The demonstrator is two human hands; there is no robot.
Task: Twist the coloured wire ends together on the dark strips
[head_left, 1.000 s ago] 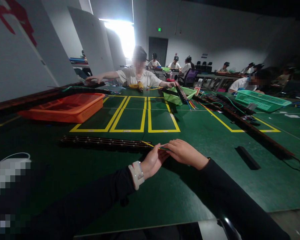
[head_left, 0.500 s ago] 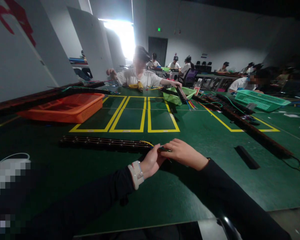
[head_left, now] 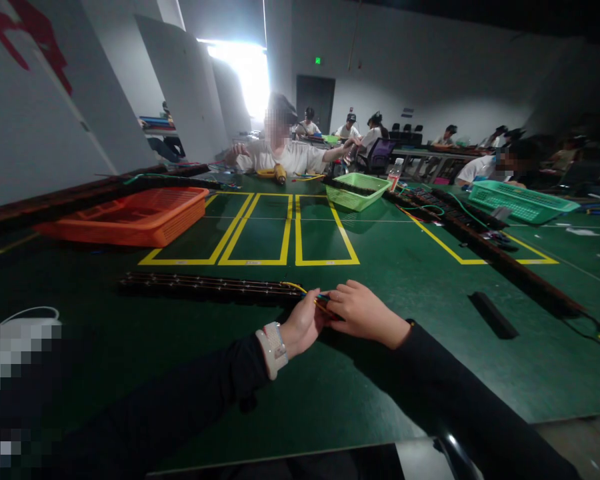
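Note:
A long dark strip with rows of small shiny points lies crosswise on the green table. Thin coloured wires, yellow, blue and orange among them, come off its right end. Around these wires my left hand is closed, a pale watch on its wrist. Pressed up against it from the right, my right hand pinches the same wires, its fingers bent. The wire ends are hidden between my fingers.
An orange basket stands at left behind the strip, a light green basket farther back. Yellow tape rectangles mark the table. At right lie a short black bar and a long dark strip. A co-worker sits opposite.
My right hand has shifted slightly, and more of the coloured wires shows between my hands. Across the table, the co-worker's hand has left the green basket, and the wired strip held there is gone.

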